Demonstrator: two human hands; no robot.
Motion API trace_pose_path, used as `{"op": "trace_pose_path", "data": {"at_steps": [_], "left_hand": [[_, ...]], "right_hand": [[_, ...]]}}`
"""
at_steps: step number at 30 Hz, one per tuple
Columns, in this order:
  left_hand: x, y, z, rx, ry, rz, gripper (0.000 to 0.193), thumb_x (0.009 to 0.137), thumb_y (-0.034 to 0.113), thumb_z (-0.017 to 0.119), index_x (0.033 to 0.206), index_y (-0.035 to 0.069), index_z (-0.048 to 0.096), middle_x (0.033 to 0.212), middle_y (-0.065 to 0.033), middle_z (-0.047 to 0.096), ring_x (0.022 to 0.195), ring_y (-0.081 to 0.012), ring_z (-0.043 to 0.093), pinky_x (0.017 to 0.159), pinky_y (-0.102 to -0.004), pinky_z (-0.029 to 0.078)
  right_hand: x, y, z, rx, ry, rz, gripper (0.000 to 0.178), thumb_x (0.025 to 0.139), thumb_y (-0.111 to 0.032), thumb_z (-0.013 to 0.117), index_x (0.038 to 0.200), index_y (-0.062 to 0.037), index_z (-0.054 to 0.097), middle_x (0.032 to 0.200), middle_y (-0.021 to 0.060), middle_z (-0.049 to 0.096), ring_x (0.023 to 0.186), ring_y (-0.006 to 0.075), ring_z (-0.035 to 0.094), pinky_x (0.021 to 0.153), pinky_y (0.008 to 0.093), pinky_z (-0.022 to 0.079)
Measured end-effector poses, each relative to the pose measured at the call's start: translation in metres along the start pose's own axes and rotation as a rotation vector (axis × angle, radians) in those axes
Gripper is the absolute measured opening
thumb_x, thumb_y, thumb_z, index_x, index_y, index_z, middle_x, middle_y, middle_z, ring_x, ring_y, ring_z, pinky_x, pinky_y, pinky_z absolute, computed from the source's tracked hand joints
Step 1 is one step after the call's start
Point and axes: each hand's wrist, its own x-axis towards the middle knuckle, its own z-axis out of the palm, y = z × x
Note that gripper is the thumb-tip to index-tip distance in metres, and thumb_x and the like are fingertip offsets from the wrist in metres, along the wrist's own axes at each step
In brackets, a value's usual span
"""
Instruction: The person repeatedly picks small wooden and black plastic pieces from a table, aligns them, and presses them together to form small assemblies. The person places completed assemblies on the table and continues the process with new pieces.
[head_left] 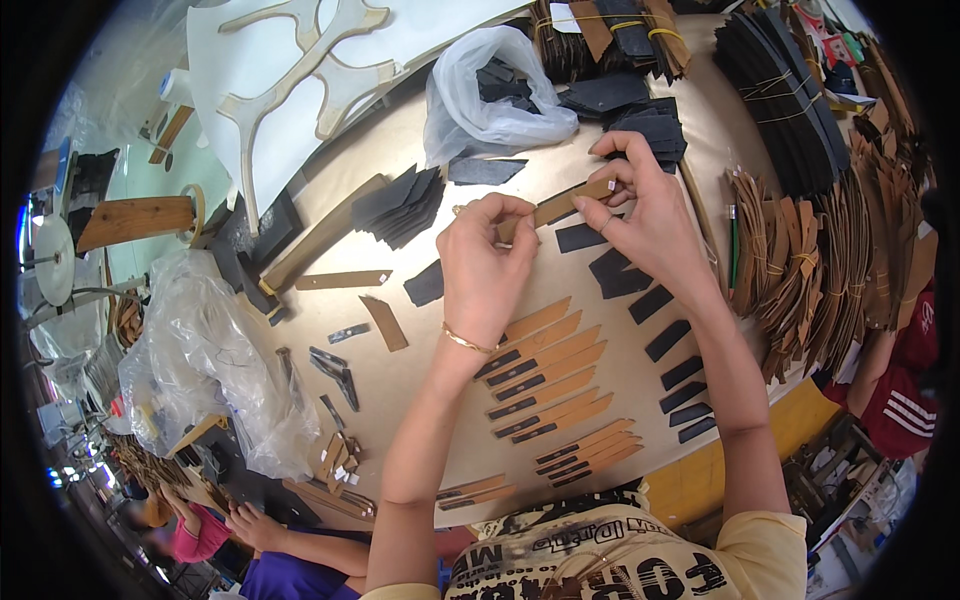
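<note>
Leaning over the broad worktable, the person faces a translucent plastic bag at its far side. Staggered rows of tan strips and a column of black patches lie nearer, probably spaced so each lifts singly. Wrists bent inward, both hands meet beyond them: the left hand, fingers curled nearly closed, grips one end of a brown strip; the right hand pinches its other end, apparently to steady it.
</note>
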Motion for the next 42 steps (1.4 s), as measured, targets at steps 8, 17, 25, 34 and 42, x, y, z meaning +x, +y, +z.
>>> {"op": "trace_pose_path", "data": {"at_steps": [8, 17, 25, 34, 42], "left_hand": [[-0.0018, -0.0028, 0.0018, 0.064, 0.014, 0.063, 0.010, 0.089, -0.003, 0.063, 0.096, -0.006, 0.069, 0.087, -0.0077, 0.066, 0.073, -0.0106, 0.069, 0.064, -0.0223, 0.060], [-0.0066, 0.0023, 0.0053, 0.032, 0.071, 0.158, 0.011, 0.084, -0.005, 0.065, 0.092, -0.001, 0.071, 0.080, -0.0122, 0.061, 0.063, -0.0192, 0.062, 0.056, -0.0283, 0.052], [-0.0069, 0.0028, 0.0053, 0.071, 0.075, 0.194, 0.011, 0.083, -0.005, 0.065, 0.092, -0.001, 0.071, 0.078, -0.0119, 0.060, 0.061, -0.0200, 0.060, 0.055, -0.0296, 0.049], [-0.0078, 0.0032, 0.0080, 0.106, 0.121, 0.204, 0.009, 0.084, -0.003, 0.066, 0.091, -0.001, 0.071, 0.076, -0.0114, 0.060, 0.059, -0.0191, 0.059, 0.055, -0.0300, 0.049], [-0.0079, 0.0059, 0.0079, 0.157, 0.103, 0.194, 0.010, 0.084, -0.003, 0.064, 0.092, -0.001, 0.071, 0.076, -0.0122, 0.058, 0.063, -0.0218, 0.059, 0.059, -0.0321, 0.049]], "right_hand": [[0.0005, 0.0012, -0.0010, 0.012, -0.012, -0.001, 0.040, 0.082, -0.001, 0.071, 0.114, -0.0019, 0.046, 0.086, 0.0156, 0.071, 0.075, 0.0240, 0.071, 0.068, 0.0317, 0.056], [0.0020, 0.0038, -0.0021, -0.008, -0.016, -0.001, 0.041, 0.081, -0.002, 0.071, 0.112, -0.0019, 0.045, 0.084, 0.0151, 0.070, 0.075, 0.0249, 0.071, 0.070, 0.0329, 0.056], [0.0038, 0.0054, -0.0049, 0.010, -0.047, -0.012, 0.039, 0.082, -0.003, 0.070, 0.111, -0.0014, 0.044, 0.083, 0.0151, 0.071, 0.076, 0.0257, 0.072, 0.069, 0.0331, 0.056], [0.0031, 0.0047, -0.0044, 0.011, -0.038, 0.006, 0.039, 0.082, -0.004, 0.071, 0.110, -0.0016, 0.044, 0.085, 0.0160, 0.071, 0.077, 0.0262, 0.073, 0.069, 0.0336, 0.056], [0.0028, 0.0051, -0.0034, 0.010, -0.044, 0.052, 0.039, 0.084, -0.005, 0.073, 0.109, -0.0039, 0.043, 0.084, 0.0087, 0.067, 0.072, 0.0112, 0.061, 0.067, 0.0263, 0.051]]}}
